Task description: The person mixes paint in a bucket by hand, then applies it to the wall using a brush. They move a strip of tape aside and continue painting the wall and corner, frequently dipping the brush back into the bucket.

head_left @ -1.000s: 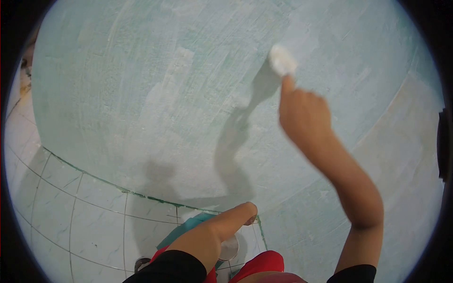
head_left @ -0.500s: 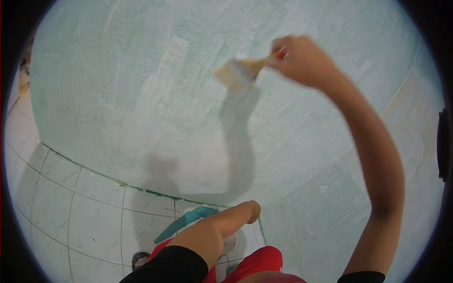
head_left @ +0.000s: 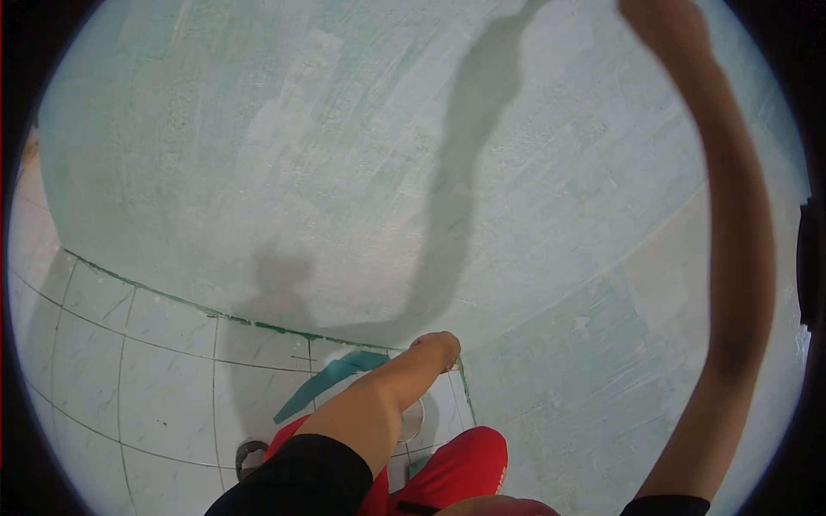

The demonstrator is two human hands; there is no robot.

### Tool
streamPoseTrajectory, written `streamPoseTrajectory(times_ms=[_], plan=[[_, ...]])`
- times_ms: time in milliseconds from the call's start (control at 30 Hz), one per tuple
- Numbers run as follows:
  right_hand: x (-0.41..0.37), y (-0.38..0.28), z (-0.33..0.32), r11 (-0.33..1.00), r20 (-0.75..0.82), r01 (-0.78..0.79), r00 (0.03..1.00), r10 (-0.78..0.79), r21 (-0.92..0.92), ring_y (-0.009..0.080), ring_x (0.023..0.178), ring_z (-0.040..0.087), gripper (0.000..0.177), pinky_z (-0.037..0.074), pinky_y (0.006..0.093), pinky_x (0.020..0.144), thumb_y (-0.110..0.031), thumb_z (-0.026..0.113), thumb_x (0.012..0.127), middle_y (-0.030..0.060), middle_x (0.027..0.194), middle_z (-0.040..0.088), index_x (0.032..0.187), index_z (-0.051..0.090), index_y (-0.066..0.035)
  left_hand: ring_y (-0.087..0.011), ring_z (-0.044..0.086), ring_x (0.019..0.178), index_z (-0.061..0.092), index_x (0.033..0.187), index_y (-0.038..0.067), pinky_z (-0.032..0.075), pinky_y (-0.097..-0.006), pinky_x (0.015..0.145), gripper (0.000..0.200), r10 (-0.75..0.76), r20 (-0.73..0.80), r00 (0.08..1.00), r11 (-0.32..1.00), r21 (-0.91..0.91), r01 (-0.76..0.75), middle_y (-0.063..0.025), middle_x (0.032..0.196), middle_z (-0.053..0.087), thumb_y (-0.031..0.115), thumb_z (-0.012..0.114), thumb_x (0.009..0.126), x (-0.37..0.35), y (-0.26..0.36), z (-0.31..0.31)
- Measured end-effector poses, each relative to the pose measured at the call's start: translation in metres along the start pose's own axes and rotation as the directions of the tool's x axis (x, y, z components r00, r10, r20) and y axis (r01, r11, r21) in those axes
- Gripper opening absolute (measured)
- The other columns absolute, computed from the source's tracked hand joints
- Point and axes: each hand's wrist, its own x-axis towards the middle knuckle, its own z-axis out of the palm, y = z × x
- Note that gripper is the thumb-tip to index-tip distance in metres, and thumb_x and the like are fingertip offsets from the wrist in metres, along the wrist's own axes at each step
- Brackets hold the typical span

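My right hand (head_left: 667, 26) is raised high against the pale green wall (head_left: 344, 155), cut off by the top edge of the view. Its fingers and the paintbrush it held a moment ago lie outside the picture. Low in the middle, my left hand (head_left: 440, 348) is closed in front of the corner where wall and floor meet; what its fingers hold is hidden. Below that forearm shows part of a round, whitish container (head_left: 413, 421), mostly covered by my arm and leg.
Whitish streaks and patches cover the wall. White floor tiles (head_left: 168, 370) run along its green-edged base. A flat teal piece (head_left: 331, 383) lies behind my left forearm. My red-clad knee (head_left: 469, 469) and a dark shoe (head_left: 250, 458) are at the bottom.
My right hand has moved up and right, carrying the paintbrush out of view. Its shadow has shifted upward on the wall. My left hand appears slightly higher and further left, still closed.
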Motion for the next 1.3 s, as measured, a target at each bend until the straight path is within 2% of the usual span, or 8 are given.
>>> streamPoseTrajectory(times_ms=[67, 133, 233, 533, 867, 1067, 1133, 1300], plan=[[-0.048, -0.041, -0.008, 0.993, 0.303, 0.115, 0.946, -0.118, 0.027, 0.0292, 0.08, 0.062, 0.022, 0.049, 0.04, 0.069, -0.013, 0.043, 0.092, 0.0167, 0.085, 0.063, 0.096, 0.059, 0.002, -0.0275, 0.055, 0.101, 0.058, 0.11, 0.015, 0.044, -0.0466, 0.086, 0.028, 0.002, -0.124, 0.992, 0.999, -0.038, -0.006, -0.0052, 0.107, 0.059, 0.025, 0.052, 0.084, -0.006, -0.003, 0.004], [-0.131, -0.079, 0.008, 0.869, -0.026, 0.403, 0.91, -0.414, 0.286, 0.025, 0.06, 0.064, 0.021, 0.05, 0.0372, 0.051, -0.008, 0.046, 0.083, 0.0103, 0.063, 0.063, 0.096, 0.059, 0.003, -0.0256, 0.056, 0.101, 0.057, 0.112, 0.017, 0.045, -0.0465, 0.084, 0.029, 0.014, -0.014, 1.0, 0.999, -0.033, -0.015, -0.0028, 0.109, 0.059, 0.024, 0.054, 0.084, -0.004, 0.0, 0.0], [-0.228, -0.135, -0.015, 0.686, 0.048, 0.327, 0.883, -0.467, 0.65, 0.0186, 0.048, 0.061, 0.026, 0.046, 0.0317, 0.042, -0.008, 0.06, 0.072, 0.0104, 0.059, 0.061, 0.092, 0.059, 0.008, -0.0242, 0.06, 0.092, 0.064, 0.102, 0.015, 0.048, -0.044, 0.078, 0.023, -0.075, 0.198, 0.977, 0.988, -0.12, 0.1, -0.0027, 0.102, 0.063, 0.02, 0.056, 0.081, -0.053, 0.002, 0.005], [-0.333, -0.178, 0.011, 0.27, 0.146, 0.033, 0.775, -0.615, 0.962, 0.0255, 0.048, 0.06, 0.018, 0.045, 0.0373, 0.042, -0.01, 0.051, 0.076, 0.012, 0.059, 0.061, 0.088, 0.056, 0.001, -0.0247, 0.06, 0.084, 0.065, 0.096, 0.015, 0.048, -0.0443, 0.071, 0.021, 0.061, 0.246, 0.967, 0.991, 0.097, -0.087, -0.0038, 0.095, 0.063, 0.019, 0.059, 0.076, 0.026, 0.006, 0.106], [-0.213, 0.013, 0.069, 0.845, 0.452, 0.098, 0.809, -0.375, 0.526, 0.0302, 0.069, 0.063, 0.015, 0.048, 0.044, 0.062, -0.022, 0.053, 0.085, 0.0115, 0.074, 0.064, 0.094, 0.062, -0.014, -0.0253, 0.06, 0.075, 0.067, 0.089, 0.015, 0.047, -0.0447, 0.063, 0.019, 0.285, 0.167, 0.944, 0.822, 0.463, -0.331, -0.0052, 0.086, 0.065, 0.018, 0.062, 0.07, 0.105, 0.002, 0.089], [-0.085, 0.107, 0.042, 0.951, -0.046, 0.078, 0.997, -0.067, 0.298, 0.03, 0.069, 0.063, 0.017, 0.051, 0.0389, 0.062, -0.017, 0.051, 0.088, 0.0138, 0.078, 0.066, 0.097, 0.063, -0.009, -0.0242, 0.06, 0.074, 0.067, 0.088, 0.018, 0.047, -0.0448, 0.061, 0.021, 0.305, -0.011, 0.952, 0.786, 0.568, -0.245, -0.0033, 0.086, 0.066, 0.017, 0.065, 0.067, 0.104, 0.02, 0.032], [-0.054, 0.108, -0.001, 0.977, 0.039, 0.033, 0.998, -0.042, 0.212, 0.0305, 0.072, 0.063, 0.018, 0.05, 0.0396, 0.064, -0.015, 0.049, 0.089, 0.0158, 0.078, 0.064, 0.096, 0.061, -0.004, -0.0227, 0.06, 0.076, 0.067, 0.086, 0.02, 0.047, -0.043, 0.062, 0.02, 0.471, 0.166, 0.866, 0.711, 0.511, -0.484, -0.0019, 0.089, 0.066, 0.016, 0.066, 0.067, 0.174, 0.015, 0.021], [0.011, 0.113, -0.013, 0.997, -0.068, -0.035, 0.997, 0.039, 0.072, 0.033, 0.072, 0.062, 0.016, 0.049, 0.0416, 0.066, -0.013, 0.048, 0.087, 0.0186, 0.076, 0.063, 0.093, 0.059, -0.002, -0.0211, 0.061, 0.078, 0.068, 0.084, 0.019, 0.047, -0.0435, 0.064, 0.017, 0.393, 0.034, 0.919, 0.809, 0.462, -0.363, -0.0016, 0.09, 0.067, 0.014, 0.065, 0.068, 0.109, 0.039, 0.005]])
